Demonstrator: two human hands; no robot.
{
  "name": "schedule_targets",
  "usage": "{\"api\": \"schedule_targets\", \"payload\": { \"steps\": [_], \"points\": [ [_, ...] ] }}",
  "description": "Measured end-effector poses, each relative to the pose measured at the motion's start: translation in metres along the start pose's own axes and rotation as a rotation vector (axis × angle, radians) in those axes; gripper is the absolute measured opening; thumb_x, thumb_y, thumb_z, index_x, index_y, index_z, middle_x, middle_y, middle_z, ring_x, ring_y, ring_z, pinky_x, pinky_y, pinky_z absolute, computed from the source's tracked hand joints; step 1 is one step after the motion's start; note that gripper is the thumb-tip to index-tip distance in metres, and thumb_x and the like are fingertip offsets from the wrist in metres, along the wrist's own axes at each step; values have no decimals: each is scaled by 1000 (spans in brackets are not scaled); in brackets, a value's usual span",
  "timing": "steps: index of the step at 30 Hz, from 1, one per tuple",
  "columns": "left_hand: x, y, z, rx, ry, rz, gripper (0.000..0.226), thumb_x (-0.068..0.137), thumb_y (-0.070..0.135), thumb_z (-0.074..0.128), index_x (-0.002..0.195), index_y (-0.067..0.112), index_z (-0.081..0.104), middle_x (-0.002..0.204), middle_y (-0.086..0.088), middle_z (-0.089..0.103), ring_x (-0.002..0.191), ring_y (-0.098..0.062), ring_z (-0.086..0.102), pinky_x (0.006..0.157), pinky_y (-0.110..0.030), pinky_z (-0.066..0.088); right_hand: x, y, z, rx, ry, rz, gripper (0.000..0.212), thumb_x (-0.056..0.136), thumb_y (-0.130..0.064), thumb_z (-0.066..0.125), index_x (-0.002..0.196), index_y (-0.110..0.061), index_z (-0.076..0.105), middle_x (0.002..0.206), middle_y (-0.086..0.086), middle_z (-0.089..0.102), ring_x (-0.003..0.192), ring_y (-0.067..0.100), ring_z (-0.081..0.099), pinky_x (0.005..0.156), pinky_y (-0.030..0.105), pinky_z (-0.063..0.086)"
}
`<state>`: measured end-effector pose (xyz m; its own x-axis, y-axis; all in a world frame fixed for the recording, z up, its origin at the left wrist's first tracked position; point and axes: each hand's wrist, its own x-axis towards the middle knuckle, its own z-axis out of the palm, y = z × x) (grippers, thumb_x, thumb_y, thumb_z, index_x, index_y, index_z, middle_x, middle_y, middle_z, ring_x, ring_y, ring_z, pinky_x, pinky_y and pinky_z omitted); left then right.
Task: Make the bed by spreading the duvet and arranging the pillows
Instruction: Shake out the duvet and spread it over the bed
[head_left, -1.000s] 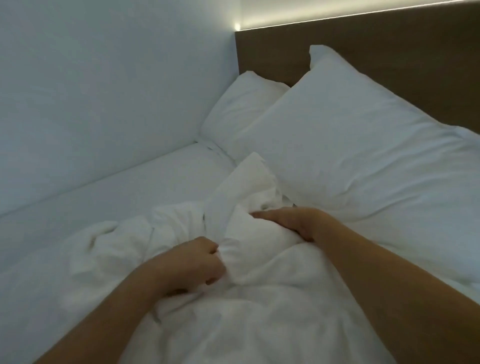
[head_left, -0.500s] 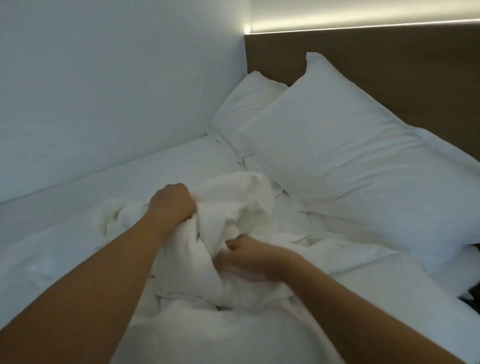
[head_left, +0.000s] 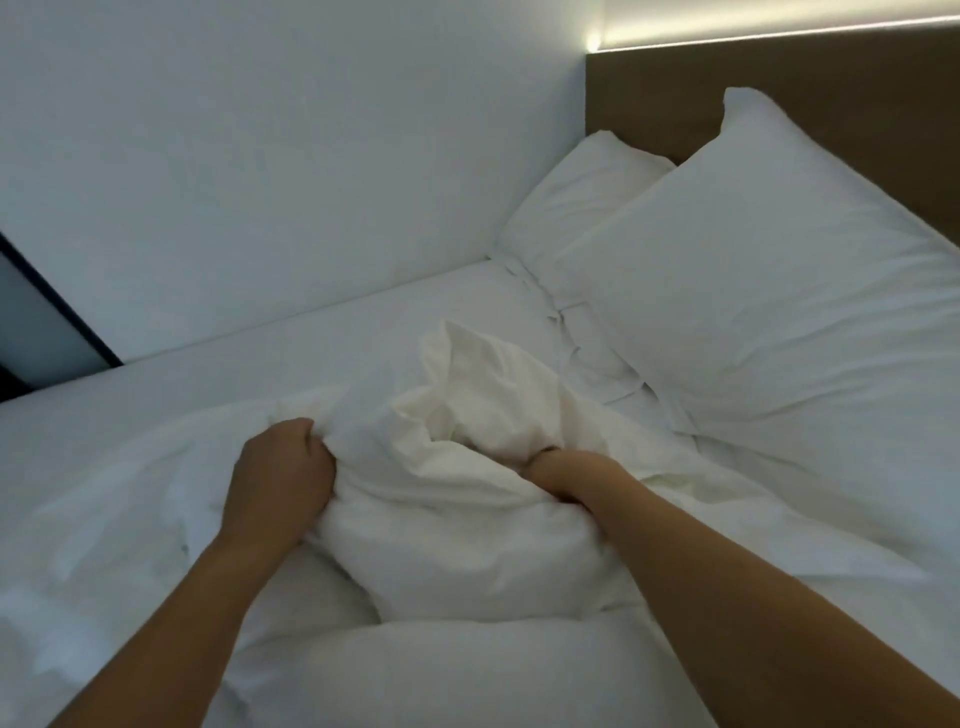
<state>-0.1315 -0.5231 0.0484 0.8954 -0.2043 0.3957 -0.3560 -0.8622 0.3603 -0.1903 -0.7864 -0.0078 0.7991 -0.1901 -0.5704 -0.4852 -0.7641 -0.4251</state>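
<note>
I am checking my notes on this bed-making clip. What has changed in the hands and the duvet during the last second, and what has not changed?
The right hand, which lay flat on the duvet a second ago, now grips a bunch of it. The left hand keeps its grip, and the bunched fold between the hands stands higher. The two pillows still lean on the headboard.

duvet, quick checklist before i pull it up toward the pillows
1. Left hand grips the duvet: ok.
2. Right hand grips the duvet: ok.
3. Duvet spread flat: not ok, bunched between the hands.
4. Near pillow against the headboard: ok.
5. Far pillow in the corner: ok, partly hidden by the near one.
6. Duvet's far edge found: cannot tell.
</note>
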Motion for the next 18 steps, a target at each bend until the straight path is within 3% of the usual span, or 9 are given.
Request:
{"api": "schedule_targets", "payload": {
  "steps": [4, 9, 12, 15, 16, 18],
  "points": [
    [-1, -3, 1, 29, -13, 4, 34, 79, 25, 32, 60, 5, 51, 60, -9, 54, 59, -29, 51, 57, -40, 42, -9, 7, -3, 148, 51, -160, 74, 94, -53, 50, 152, -11, 28, 159, 6, 26, 145, 24, 26, 117, 35, 21],
    [48, 25, -26, 189, 49, 26, 26, 89, 10, 47, 64, 5, 54, 80, -25, 65, 77, -39, 61, 66, -39, 45, -46, 1, -93, 247, 421, -286, 43, 103, -26, 44, 140, -3, 48, 145, 13, 48, 132, 26, 46, 105, 29, 32],
    [95, 74, -66, 169, 230, 101, 27, 83, 19, 39, 59, 9, 46, 75, -23, 60, 73, -40, 60, 64, -38, 43, -64, -8, -158, 306, 448, -285, 34, 103, -15, 44, 131, 1, 54, 134, 18, 57, 120, 31, 56, 81, 27, 47],
    [120, 121, -93, 254, 401, 317, 26, 81, 15, 40, 58, 7, 48, 67, -19, 55, 64, -37, 55, 57, -35, 37, -74, 2, -185, 331, 459, -218, 35, 104, -12, 38, 135, 0, 49, 135, 13, 53, 105, 21, 54, 56, 9, 42],
    [120, 129, -93, 332, 363, 359, 24, 82, 11, 45, 59, 8, 50, 66, -15, 53, 64, -34, 53, 57, -33, 36, -73, 13, -188, 318, 479, -185, 33, 104, -16, 40, 129, 0, 55, 130, 16, 56, 99, 21, 53, 61, 11, 43],
    [114, 129, -84, 523, 164, 360, 15, 81, 11, 50, 69, 11, 59, 73, -7, 56, 69, -30, 54, 60, -31, 37, -68, 34, -190, 309, 590, -93, 32, 99, -30, 48, 98, -4, 66, 108, 21, 66, 84, 26, 60, 71, 29, 47]
  ]
}}
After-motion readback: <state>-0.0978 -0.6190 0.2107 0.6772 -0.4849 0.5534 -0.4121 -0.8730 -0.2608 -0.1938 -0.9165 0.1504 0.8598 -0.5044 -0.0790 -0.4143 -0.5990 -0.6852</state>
